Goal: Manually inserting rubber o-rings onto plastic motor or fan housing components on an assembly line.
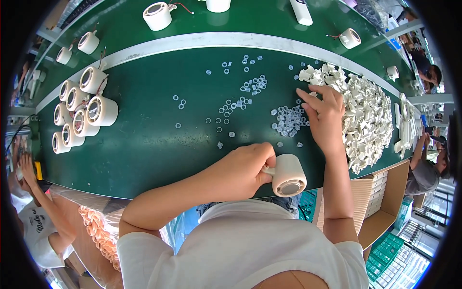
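Observation:
My left hand [252,164] is closed on the short stub of a cream-white cylindrical housing [288,173], which is tilted at the table's near edge with its round grille end toward me. My right hand [325,111] hovers with thumb and fingers apart and nothing visible between them. It is beside a heap of small white plastic clips [368,120] and just above a cluster of small clear rings [288,120]. More clear rings [252,84] lie scattered across the middle of the green table [144,144].
Several similar white housings [102,111] stand grouped at the left. Others, including one with thin wires [158,17], rest on the far belt beyond a pale rail [192,41]. White strips [406,125] lie at the far right. An open cardboard box [385,202] stands below the right edge.

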Demonstrator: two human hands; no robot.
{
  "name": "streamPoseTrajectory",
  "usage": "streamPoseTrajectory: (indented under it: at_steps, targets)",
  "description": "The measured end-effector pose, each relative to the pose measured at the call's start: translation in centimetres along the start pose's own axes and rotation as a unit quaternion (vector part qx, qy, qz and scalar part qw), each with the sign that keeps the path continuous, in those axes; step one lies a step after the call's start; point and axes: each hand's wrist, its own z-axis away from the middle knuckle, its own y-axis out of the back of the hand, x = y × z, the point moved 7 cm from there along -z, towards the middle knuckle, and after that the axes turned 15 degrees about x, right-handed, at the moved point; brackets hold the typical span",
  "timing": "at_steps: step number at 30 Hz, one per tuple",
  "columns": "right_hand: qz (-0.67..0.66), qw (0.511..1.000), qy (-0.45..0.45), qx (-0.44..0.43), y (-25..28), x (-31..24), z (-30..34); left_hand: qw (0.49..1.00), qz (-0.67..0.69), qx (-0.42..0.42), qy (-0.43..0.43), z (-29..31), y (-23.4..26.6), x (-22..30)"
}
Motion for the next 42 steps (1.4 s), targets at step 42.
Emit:
streamPoseTrajectory:
  at_steps: [42]
  targets:
    - [-0.49,0.786,-0.373,-0.048,2.7,-4.3,5.9,0.961,0.253,0.109,-0.011,-2.3,2.2,1.4]
